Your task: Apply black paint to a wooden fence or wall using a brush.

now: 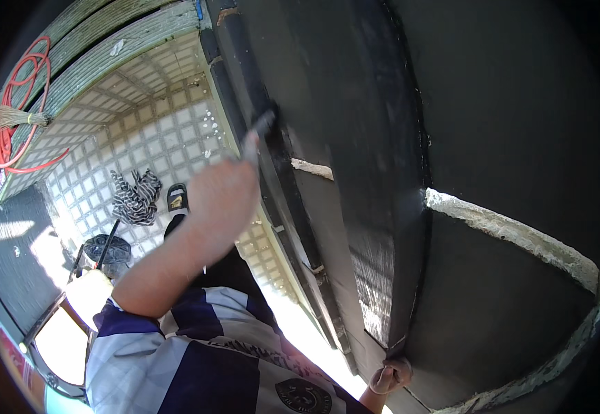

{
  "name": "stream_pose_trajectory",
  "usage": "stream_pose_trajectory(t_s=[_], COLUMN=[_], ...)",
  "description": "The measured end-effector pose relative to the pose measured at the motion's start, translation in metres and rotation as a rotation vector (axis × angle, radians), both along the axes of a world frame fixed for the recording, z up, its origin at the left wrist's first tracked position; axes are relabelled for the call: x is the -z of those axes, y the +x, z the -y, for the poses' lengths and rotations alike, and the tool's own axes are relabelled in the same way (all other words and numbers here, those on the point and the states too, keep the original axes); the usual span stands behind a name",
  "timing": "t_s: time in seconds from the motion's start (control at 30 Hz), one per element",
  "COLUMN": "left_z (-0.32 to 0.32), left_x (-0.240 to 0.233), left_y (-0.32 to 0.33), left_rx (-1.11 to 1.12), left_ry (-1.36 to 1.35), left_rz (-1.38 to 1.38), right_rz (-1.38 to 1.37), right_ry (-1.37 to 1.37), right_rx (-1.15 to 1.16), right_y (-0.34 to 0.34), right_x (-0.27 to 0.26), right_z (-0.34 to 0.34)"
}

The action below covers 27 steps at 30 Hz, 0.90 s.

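Observation:
My left hand (225, 199), blurred by motion, grips a paintbrush (262, 124) whose dark head meets a dark pipe-like strip (251, 67) along the wall. Beside that strip runs a long dark beam (367, 181); its lower face shows streaky, brightly lit wood-like grain. At the beam's lower end is my right hand (390, 376), its fingers curled against the dark surface. Whether it holds something there is unclear. Right of the beam spreads a dark wall panel (491, 305), crossed by a rough pale ridge (512, 233). A shorter pale strip (312, 168) shows left of the beam.
Patterned tiles (150, 134) cover the floor, where a striped cloth (137, 196) and a black slipper (177, 198) are seen. A red hose (25, 77) and a bundled twig brush (20, 118) rest on ribbed boards (103, 49). A metal-framed chair (62, 344) stands lower left.

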State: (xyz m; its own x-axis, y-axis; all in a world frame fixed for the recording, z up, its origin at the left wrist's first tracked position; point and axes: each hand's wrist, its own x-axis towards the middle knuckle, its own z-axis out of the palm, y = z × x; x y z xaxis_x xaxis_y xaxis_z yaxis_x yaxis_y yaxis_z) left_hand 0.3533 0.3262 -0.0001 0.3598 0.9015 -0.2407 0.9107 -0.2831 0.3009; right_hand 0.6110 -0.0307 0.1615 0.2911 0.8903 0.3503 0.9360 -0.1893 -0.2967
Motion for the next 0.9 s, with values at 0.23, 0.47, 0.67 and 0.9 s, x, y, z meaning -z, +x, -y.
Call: stream_pose_trajectory(t_s=[0.23,0.47,0.67,0.9], left_z=[0.072,0.023,-0.054,-0.065], left_x=[-0.020,-0.009,0.013,0.030], left_y=[0.013,0.014,-0.047,-0.042], left_rx=[0.416,0.332,-0.401,-0.557], left_ry=[-0.626,-0.687,-0.557,-0.231], left_rz=[0.161,0.278,0.575,0.627], right_rz=[0.013,0.026,-0.013,0.030], right_ry=[-0.006,-0.035,0.003,-0.012], right_rx=[-0.024,0.020,0.009,-0.036], right_y=[0.000,0.000,0.001,0.001], right_x=[0.000,-0.002,0.002,0.000], right_z=[-0.002,0.003,0.000,-0.001])
